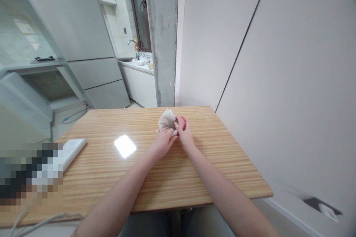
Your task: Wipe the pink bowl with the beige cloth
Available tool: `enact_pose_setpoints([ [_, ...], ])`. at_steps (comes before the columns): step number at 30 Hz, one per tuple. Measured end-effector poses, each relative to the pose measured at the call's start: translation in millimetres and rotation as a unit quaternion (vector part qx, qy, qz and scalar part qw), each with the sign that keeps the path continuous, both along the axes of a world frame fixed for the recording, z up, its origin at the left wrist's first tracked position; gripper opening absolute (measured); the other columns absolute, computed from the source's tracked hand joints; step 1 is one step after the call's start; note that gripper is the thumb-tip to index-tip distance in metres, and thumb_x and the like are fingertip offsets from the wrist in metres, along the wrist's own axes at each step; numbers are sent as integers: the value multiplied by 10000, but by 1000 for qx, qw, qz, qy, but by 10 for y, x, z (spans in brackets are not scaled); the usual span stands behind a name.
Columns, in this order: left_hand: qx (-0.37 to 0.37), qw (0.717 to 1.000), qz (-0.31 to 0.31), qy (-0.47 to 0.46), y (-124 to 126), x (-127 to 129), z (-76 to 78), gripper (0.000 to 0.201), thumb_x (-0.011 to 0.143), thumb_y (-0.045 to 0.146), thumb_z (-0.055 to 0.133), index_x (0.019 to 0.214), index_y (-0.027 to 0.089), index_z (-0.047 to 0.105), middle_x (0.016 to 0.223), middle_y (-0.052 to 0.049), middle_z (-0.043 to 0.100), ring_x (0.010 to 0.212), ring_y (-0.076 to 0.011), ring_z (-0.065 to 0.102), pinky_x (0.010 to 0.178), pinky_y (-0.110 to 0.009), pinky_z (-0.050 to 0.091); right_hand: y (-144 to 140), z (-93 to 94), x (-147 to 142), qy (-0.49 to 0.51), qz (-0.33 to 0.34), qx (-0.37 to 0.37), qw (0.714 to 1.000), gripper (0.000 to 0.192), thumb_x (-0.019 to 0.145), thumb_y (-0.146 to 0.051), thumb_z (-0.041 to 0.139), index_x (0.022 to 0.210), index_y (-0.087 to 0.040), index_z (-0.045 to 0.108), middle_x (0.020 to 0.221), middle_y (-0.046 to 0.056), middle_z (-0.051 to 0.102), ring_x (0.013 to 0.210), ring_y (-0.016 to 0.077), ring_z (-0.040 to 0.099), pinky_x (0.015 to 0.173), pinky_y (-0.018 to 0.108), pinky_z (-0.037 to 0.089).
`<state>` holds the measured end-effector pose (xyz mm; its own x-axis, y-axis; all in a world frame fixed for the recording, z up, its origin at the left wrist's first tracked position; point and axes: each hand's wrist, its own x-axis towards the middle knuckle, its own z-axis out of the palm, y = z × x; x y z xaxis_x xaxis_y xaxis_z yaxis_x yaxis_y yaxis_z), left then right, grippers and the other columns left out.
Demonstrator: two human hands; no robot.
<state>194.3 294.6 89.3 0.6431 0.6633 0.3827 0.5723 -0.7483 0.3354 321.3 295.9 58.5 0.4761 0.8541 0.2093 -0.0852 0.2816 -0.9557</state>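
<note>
Pinching a crumpled off-white cloth pouch (167, 120) between left hand (164, 141) and right hand (185, 135), fingers closed on it over the far middle of the light striped wooden table (211, 163), probably risking the small pink round object (181, 121) slipping out and rolling off.

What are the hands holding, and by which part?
Both hands grip a small beige cloth pouch at its near edge: left hand on the left, right hand on the right. Something pink shows at its right side.
</note>
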Motion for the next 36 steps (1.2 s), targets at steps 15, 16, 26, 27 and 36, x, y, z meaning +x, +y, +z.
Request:
enact_pose_setpoints([
  [15,42,998,-55,-6,84,-98,16,153,850,177,535,982,175,614,1019,-79,666,987,-207,586,899,-343,466,126,-36,191,49,-6,-13,999,457,650,-390,681,1057,-187,636,1054,60,680,999,200,601,870,329,464],
  [16,52,998,-43,-10,61,-87,18,183,837,133,526,993,175,613,1035,-78,668,999,-209,587,908,-350,468,127,-43,189,38,-24,-7,999,463,666,-399,669,1075,-185,629,1064,64,676,1006,202,598,874,333,465],
  [26,67,996,-47,-18,38,-166,81,457,708,88,591,1160,152,572,1347,-119,526,1207,-252,495,1041,-423,392,82,15,186,9,-14,-16,1000,530,684,-417,662,1145,-166,584,1164,86,639,1067,216,572,946,351,434],
  [27,65,997,-28,-13,39,-188,99,455,698,100,597,1148,164,583,1366,-111,509,1227,-268,476,1048,-453,373,81,11,181,12,-9,-15,1000,525,688,-417,659,1143,-167,584,1172,85,636,1080,217,569,960,355,427],
  [36,72,996,-11,44,-24,-82,96,374,805,130,479,1156,209,579,1207,-79,627,1313,-274,393,1141,-559,98,14,70,129,0,-50,-24,998,569,683,-416,677,1187,-183,551,1281,96,570,1216,231,493,1081,385,322],
])
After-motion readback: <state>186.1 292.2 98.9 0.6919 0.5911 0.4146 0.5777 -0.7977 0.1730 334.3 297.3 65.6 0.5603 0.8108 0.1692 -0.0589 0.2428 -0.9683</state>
